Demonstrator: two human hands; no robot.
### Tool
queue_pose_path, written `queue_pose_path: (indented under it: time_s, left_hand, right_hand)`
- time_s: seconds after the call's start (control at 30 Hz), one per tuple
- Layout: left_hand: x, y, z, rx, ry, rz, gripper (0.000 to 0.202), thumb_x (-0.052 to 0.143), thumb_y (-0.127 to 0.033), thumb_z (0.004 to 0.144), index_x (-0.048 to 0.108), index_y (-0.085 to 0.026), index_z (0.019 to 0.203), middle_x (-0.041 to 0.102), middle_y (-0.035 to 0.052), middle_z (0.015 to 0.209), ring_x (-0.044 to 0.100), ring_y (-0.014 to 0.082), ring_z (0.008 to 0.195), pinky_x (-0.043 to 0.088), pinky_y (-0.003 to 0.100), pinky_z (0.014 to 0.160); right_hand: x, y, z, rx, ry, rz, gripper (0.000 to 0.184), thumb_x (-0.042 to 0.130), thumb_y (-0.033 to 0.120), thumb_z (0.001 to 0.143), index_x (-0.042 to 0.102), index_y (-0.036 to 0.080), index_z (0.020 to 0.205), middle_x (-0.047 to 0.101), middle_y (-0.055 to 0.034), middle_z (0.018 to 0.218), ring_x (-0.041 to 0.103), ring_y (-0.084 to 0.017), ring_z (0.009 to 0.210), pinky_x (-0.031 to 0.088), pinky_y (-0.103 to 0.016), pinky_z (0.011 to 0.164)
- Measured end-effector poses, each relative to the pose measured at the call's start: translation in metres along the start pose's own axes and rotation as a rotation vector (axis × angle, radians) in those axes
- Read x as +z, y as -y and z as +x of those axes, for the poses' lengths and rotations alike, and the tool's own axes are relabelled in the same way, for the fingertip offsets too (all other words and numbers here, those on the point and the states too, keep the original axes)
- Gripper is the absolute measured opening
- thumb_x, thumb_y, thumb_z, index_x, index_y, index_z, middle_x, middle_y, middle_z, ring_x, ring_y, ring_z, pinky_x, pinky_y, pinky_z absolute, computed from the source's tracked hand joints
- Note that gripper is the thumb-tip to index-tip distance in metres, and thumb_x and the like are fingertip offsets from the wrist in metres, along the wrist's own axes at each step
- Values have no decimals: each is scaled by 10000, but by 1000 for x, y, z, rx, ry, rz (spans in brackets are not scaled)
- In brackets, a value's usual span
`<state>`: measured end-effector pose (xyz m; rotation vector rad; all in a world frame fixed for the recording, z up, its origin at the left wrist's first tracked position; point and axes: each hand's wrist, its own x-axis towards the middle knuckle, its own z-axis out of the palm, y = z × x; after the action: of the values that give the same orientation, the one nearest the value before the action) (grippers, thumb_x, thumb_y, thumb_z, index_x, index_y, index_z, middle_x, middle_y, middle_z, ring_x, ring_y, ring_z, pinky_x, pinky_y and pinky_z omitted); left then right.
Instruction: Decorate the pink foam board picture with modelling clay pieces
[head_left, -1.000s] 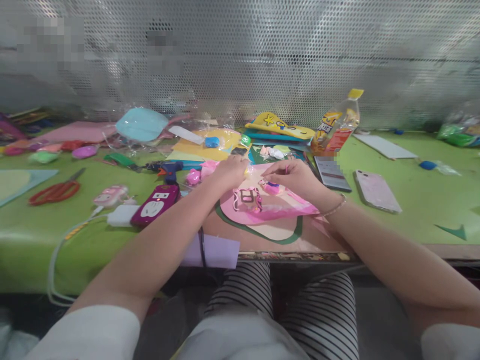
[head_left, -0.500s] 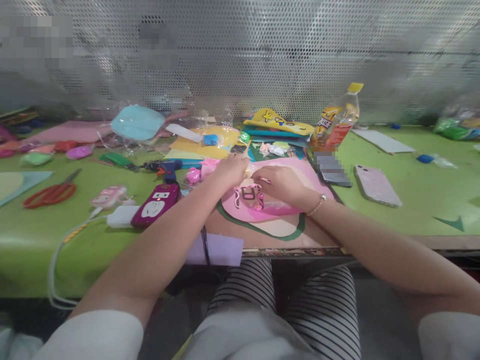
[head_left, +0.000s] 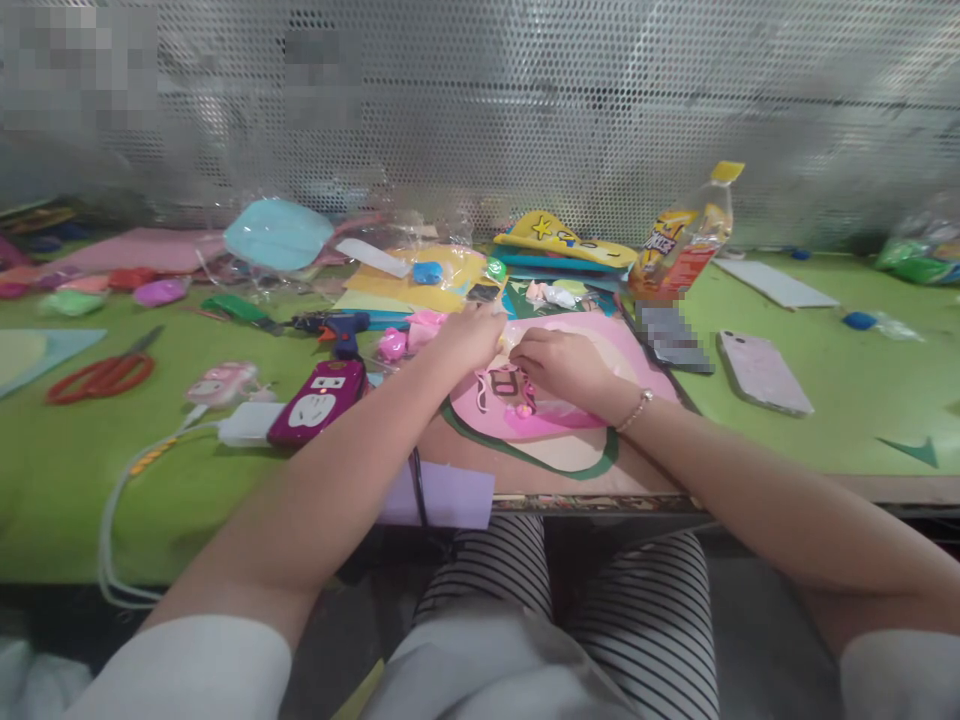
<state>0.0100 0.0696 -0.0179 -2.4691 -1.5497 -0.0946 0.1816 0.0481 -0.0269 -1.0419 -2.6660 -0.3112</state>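
Observation:
A pink foam sheet cutout, backed by cream and green layers, lies before me. On it sits a small brown window-like shape edged with pink and white strips. At the cutout's upper left is my left hand, its fingers curled together near something small and pale yellow. My right hand rests over the cutout's middle, fingers bent and pressed together just above the brown shape. What either hand pinches is too small to make out.
Left of the cutout are a purple power strip, a glue gun and orange-handled scissors. To the right lie a dark phone and a pink phone. A snack bottle stands behind them, beside a yellow foam piece.
The whole view has shifted slightly, so things sit a little further right. My hands stay over the cutout, and the right fingers look somewhat more curled.

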Motion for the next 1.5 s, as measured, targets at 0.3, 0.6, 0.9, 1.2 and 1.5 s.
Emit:
queue_pose_path:
  time_s: [0.3, 0.6, 0.9, 1.2, 1.5]
  left_hand:
    - [-2, -1, -1, 0, 14, 0, 296, 480, -285, 841, 546, -143, 1093, 560, 129, 1153, 477, 269, 1122, 424, 355, 885]
    - [-3, -1, -2, -9, 23, -9, 292, 460, -275, 854, 554, -149, 1100, 562, 133, 1152, 466, 270, 1132, 418, 363, 880]
    - [-3, -1, 0, -1, 37, 3, 301, 464, -284, 852, 552, -134, 1098, 563, 143, 1148, 469, 285, 1129, 428, 368, 868]
    - [-3, -1, -1, -6, 48, 5, 289, 459, -294, 858, 550, -150, 1091, 565, 132, 1134, 476, 270, 1122, 419, 362, 881]
    - [-2, 0, -1, -3, 46, 15, 305, 462, -306, 857, 549, -140, 1097, 570, 143, 1124, 480, 281, 1116, 430, 369, 870]
  right_hand:
    - [5, -2, 0, -55, -2, 14, 237, 450, 219, 888, 683, 184, 911, 641, -59, 915, 568, -162, 800, 327, -271, 611]
    - [-4, 2, -4, -30, -38, 38, 260, 464, 148, 812, 697, 173, 924, 663, -61, 912, 576, -172, 793, 360, -278, 645]
    - [-3, 1, -7, -33, -30, 70, 318, 450, 124, 805, 723, 202, 950, 669, -49, 927, 578, -161, 760, 363, -280, 643]
    - [-7, 3, -8, -22, -30, 58, 323, 439, 95, 794, 726, 173, 922, 660, -68, 930, 569, -160, 751, 356, -283, 623]
    - [-7, 3, -6, -103, 8, 59, 278, 437, 83, 806, 711, 128, 809, 631, -87, 847, 523, -149, 717, 354, -282, 659]
